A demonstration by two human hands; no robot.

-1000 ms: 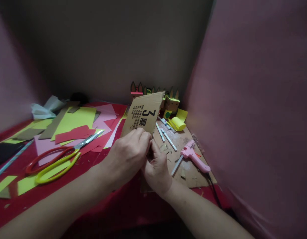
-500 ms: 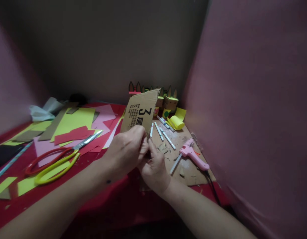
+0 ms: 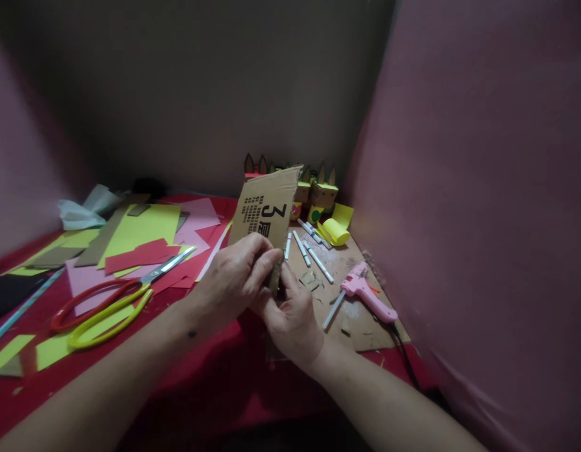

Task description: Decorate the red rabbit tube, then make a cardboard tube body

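A piece of brown cardboard (image 3: 259, 204), printed with a black "3" and smaller characters, stands tilted upright between my hands. My left hand (image 3: 240, 270) is closed on its lower part, thumb along the right edge. Just right of and below it, my right hand (image 3: 294, 317) pinches the cardboard's lower edge. The fingers of both hands are partly hidden behind the sheet and each other. Beyond the right hand lie several white markers (image 3: 317, 262) and a pink glue gun (image 3: 365, 292) with a glue stick in it. Scissors (image 3: 130, 295) with red and yellow handles lie to the left.
Several cardboard figures with pointed ears (image 3: 324, 188) stand at the back, beside a curled yellow paper strip (image 3: 336, 231). A cardboard mat (image 3: 365, 336) lies at right on the red cloth (image 3: 215, 376). Coloured paper sheets (image 3: 144, 232) cover the left. A pink wall (image 3: 483, 220) bounds the right.
My left hand has shifted slightly on the cardboard, its thumb now stretched along the edge where the fist was turned before. My right hand and the sheet have hardly moved.
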